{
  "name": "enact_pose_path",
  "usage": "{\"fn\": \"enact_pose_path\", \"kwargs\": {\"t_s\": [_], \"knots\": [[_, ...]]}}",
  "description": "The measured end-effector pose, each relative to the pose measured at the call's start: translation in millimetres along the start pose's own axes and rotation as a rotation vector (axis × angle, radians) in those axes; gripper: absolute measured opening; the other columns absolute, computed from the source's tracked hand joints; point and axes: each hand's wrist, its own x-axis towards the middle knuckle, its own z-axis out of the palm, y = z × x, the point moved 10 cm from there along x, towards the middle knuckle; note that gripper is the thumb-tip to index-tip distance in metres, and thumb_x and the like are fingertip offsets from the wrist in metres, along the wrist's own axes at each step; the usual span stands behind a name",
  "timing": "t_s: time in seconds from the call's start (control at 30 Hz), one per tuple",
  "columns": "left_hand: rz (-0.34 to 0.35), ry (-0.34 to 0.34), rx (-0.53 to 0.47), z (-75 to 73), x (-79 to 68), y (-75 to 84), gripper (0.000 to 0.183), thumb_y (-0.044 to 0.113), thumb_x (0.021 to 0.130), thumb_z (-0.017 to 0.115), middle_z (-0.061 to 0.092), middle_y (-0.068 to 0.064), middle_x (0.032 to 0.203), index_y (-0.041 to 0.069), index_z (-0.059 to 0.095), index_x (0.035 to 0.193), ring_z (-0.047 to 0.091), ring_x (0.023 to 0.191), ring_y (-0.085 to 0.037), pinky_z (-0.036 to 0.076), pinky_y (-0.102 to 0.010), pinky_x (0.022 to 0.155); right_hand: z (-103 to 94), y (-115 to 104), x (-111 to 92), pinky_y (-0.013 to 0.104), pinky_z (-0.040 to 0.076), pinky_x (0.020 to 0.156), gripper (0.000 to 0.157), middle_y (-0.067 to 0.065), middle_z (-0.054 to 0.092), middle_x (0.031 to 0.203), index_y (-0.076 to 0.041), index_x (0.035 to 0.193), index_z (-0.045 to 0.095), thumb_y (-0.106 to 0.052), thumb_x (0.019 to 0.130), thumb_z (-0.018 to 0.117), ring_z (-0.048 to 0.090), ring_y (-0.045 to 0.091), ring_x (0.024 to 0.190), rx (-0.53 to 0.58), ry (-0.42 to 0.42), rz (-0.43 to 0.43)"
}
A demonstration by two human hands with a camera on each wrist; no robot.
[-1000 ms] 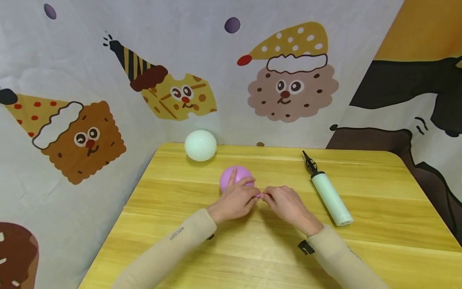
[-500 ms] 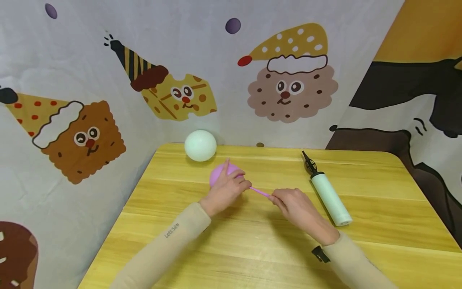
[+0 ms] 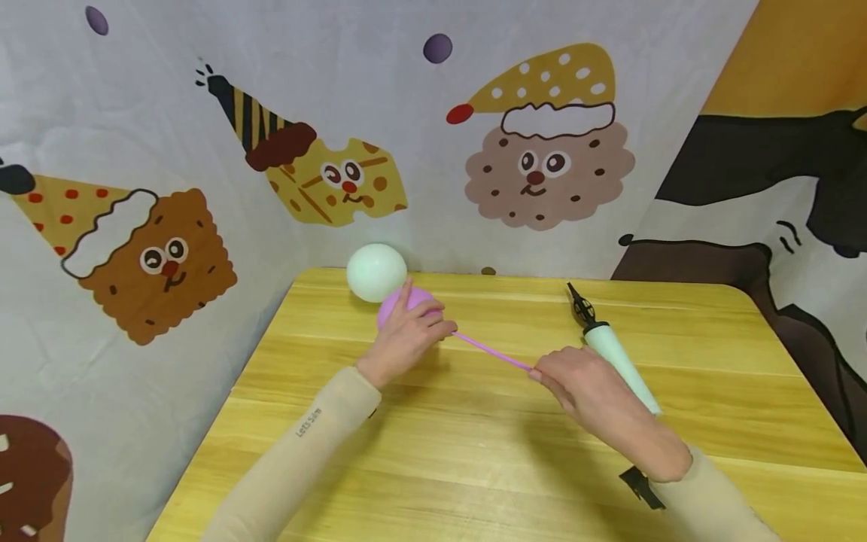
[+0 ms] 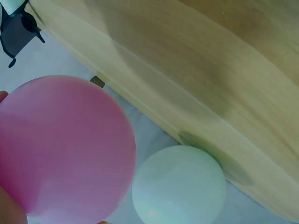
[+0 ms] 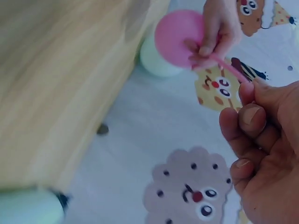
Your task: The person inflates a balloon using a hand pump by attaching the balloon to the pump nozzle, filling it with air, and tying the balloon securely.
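A small inflated pink balloon [image 3: 392, 307] is held by my left hand [image 3: 404, 335], whose fingers lie over its near side and pinch the base of its neck. From there the neck is drawn out into a long thin strand [image 3: 491, 351]. My right hand [image 3: 585, 388] pinches the far end of that strand between thumb and forefinger, as the right wrist view shows with the right hand [image 5: 271, 135] close up. In the left wrist view the pink balloon [image 4: 70, 149] fills the left side, with only bits of the left hand's fingers at the edge.
A pale mint balloon [image 3: 375, 272] rests at the table's back edge, behind the pink one. To the right lies a mint hand pump [image 3: 618, 361] with a black nozzle, partly covered by the right hand. A printed cloth [image 3: 433, 188] hangs behind the wooden table [image 3: 433, 467].
My hands have moved apart, the left up and left with the pink balloon, the right toward the lower right. The balloon's neck has stretched from a short stub into a long strand.
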Motion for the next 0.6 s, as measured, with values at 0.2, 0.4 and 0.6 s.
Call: {"fn": "enact_pose_path", "kwargs": {"t_s": [0.2, 0.4, 0.6], "knots": [[0.015, 0.021, -0.025, -7.2, 4.9, 4.6, 0.020, 0.013, 0.090, 0.081, 0.078, 0.006, 0.106, 0.020, 0.075, 0.107, 0.067, 0.116, -0.020, 0.018, -0.065, 0.122, -26.0, 2, 1, 0.034, 0.036, 0.058, 0.046, -0.001, 0.066, 0.071, -0.010, 0.082, 0.063, -0.036, 0.113, 0.041, 0.064, 0.022, 0.072, -0.212, 0.168, -0.103], [0.035, -0.043, -0.224, -21.2, 21.9, 20.5, 0.014, 0.014, 0.093, 0.079, 0.077, 0.007, 0.104, 0.017, 0.077, 0.107, 0.068, 0.112, -0.017, 0.033, -0.056, 0.120, -42.0, 30, 10, 0.048, 0.040, 0.060, 0.039, 0.006, 0.068, 0.072, -0.009, 0.085, 0.066, -0.035, 0.109, 0.052, 0.066, 0.036, 0.082, -0.291, 0.336, -0.044], [-0.005, -0.237, -0.521, -16.1, 37.4, 26.9, 0.015, 0.021, 0.106, 0.061, 0.070, 0.013, 0.082, 0.017, 0.074, 0.100, 0.068, 0.103, -0.012, 0.044, -0.039, 0.111, -32.3, 58, 20, 0.054, 0.040, 0.064, 0.034, 0.009, 0.072, 0.077, -0.008, 0.087, 0.067, -0.035, 0.106, 0.058, 0.065, 0.040, 0.089, -0.293, 0.367, 0.048]]}}
